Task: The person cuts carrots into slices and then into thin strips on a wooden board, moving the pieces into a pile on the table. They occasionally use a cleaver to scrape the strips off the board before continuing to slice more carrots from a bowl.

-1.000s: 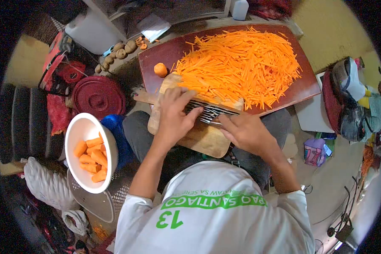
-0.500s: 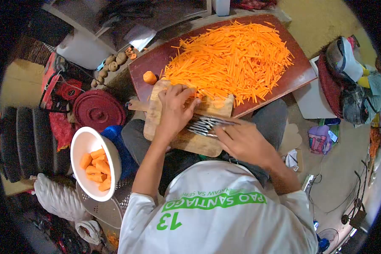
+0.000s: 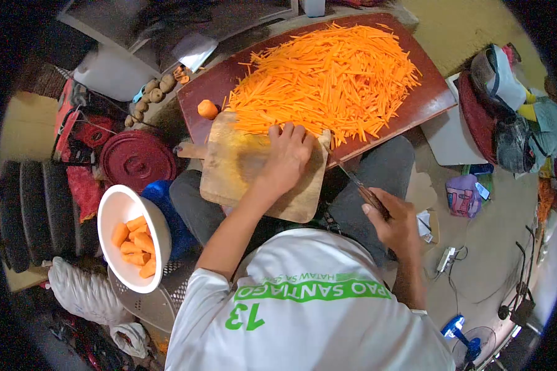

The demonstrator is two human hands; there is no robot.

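My left hand point(image 3: 288, 159) is palm down over the far right part of the wooden cutting board point(image 3: 229, 170). Its fingers are slightly apart and bent, with the tips at the near edge of a heap of carrot strips point(image 3: 334, 77). Beneath the fingertips I cannot make out what they touch. My right hand point(image 3: 395, 224) is closed around the brown handle of a knife point(image 3: 366, 193), off the board's right side. The blade points away from me, toward the tray's edge. A carrot piece point(image 3: 208, 109) lies beyond the board's far left corner.
The heap lies on a dark red tabletop point(image 3: 436, 93). On my left, a white bowl point(image 3: 108, 207) holds several peeled carrots point(image 3: 136, 244). A dark red lid point(image 3: 136, 162) is behind it. Several brown round vegetables point(image 3: 156, 95) lie at far left, and a small blue fan point(image 3: 467, 340) at lower right.
The knife has come off the board to the right in my right hand. My left hand has moved right and is now at the heap's edge. The strips that lay by the left fingers have left the board.
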